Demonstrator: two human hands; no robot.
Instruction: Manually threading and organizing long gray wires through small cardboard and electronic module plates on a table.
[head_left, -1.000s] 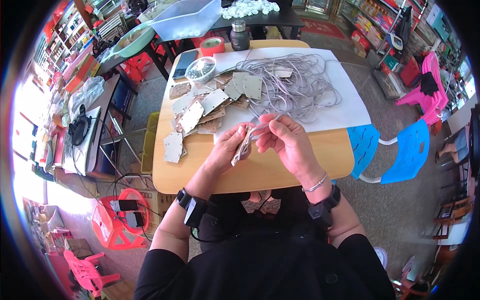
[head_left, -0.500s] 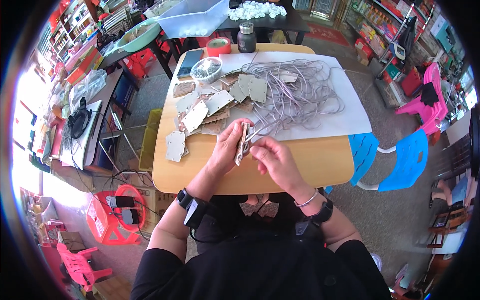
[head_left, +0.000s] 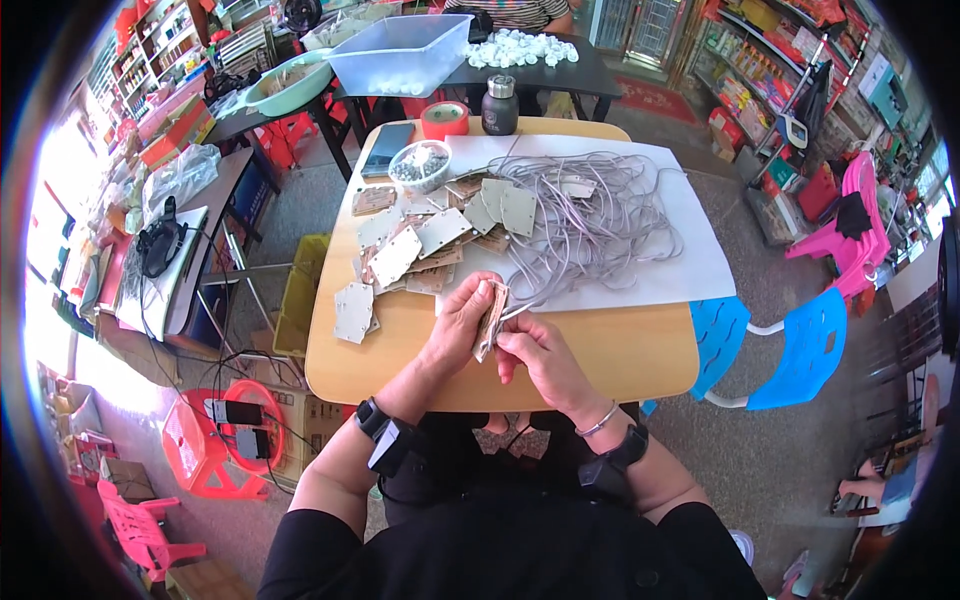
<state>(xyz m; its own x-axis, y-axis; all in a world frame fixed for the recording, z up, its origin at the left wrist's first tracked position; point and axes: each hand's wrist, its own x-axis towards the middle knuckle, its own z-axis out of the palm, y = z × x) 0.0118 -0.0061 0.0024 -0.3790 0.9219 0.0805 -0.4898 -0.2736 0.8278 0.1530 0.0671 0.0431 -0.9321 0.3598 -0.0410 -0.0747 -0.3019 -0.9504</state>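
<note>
My left hand (head_left: 458, 325) grips a small brown-and-grey plate (head_left: 492, 318) on edge, thumb against its face, over the near side of the table. Fingers closed in a pinch, my right hand (head_left: 542, 358) is at the grey cord (head_left: 512, 310) where it meets the plate's lower part; the exact hold is partly hidden. To the left lies a loose pile of similar thin plates (head_left: 442, 232), grey on one side and brown on the other, with small holes near their edges. A tangle of thin grey cords (head_left: 590, 225) spreads to the right of the pile.
The cords rest on a white sheet (head_left: 665, 280) on the wooden table (head_left: 400, 385). Along its far edge are a phone (head_left: 388, 150), a tub of small grey pieces (head_left: 420, 168), red tape (head_left: 444, 120) and a dark bottle (head_left: 500, 106). A blue chair (head_left: 800, 350) stands right.
My right hand has come in closer to the plate and pinches at the cord. The plate has turned slightly in my left hand. The view has tilted, showing more of a person behind the far table.
</note>
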